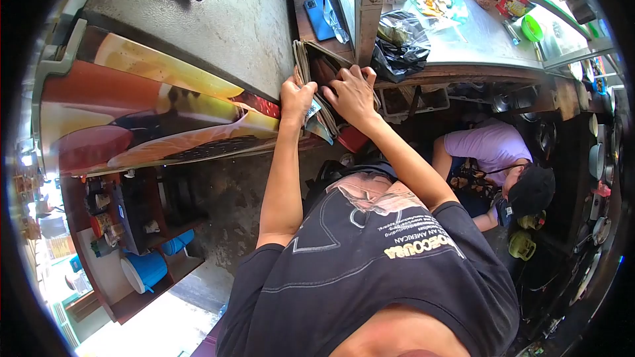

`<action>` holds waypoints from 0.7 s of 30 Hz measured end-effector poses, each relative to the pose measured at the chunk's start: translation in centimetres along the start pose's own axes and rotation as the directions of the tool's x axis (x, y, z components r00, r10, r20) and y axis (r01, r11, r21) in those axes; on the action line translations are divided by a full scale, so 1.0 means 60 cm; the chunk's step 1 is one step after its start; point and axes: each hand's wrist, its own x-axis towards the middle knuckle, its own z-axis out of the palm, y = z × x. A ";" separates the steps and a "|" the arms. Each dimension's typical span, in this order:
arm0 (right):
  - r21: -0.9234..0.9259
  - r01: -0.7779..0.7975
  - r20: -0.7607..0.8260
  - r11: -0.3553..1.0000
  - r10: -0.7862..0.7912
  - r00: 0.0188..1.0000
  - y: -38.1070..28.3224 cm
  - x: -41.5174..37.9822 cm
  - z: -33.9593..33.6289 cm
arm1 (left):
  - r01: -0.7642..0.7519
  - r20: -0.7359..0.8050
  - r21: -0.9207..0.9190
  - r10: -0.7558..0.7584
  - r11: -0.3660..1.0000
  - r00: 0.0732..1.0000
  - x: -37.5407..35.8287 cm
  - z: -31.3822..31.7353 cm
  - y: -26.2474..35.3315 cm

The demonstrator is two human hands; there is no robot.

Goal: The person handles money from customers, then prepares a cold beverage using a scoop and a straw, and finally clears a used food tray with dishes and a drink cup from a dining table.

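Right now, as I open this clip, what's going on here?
A person in a dark printed T-shirt has both hands at an open, worn pouch-like holder. The left hand grips its near left edge, while the right hand is at the opening, fingers bent; what they touch inside is unclear. Beyond it lies a blue phone, and a black plastic bag sits to the right. Another person in a lilac top is bent low nearby.

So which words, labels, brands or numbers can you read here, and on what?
"ECOUSA": in yellow on the wearer's black T-shirt; first letters unclear.
"AN AMERICAN": small print on the same shirt.
"including": same small print; the rest is too small to read surely.
Red packet: lettering too small.
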 end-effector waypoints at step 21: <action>0.529 0.030 -0.275 0.848 0.138 0.952 -0.005 -0.003 -0.059 | 0.005 -0.063 0.147 0.005 0.989 0.998 0.016 0.003 -0.023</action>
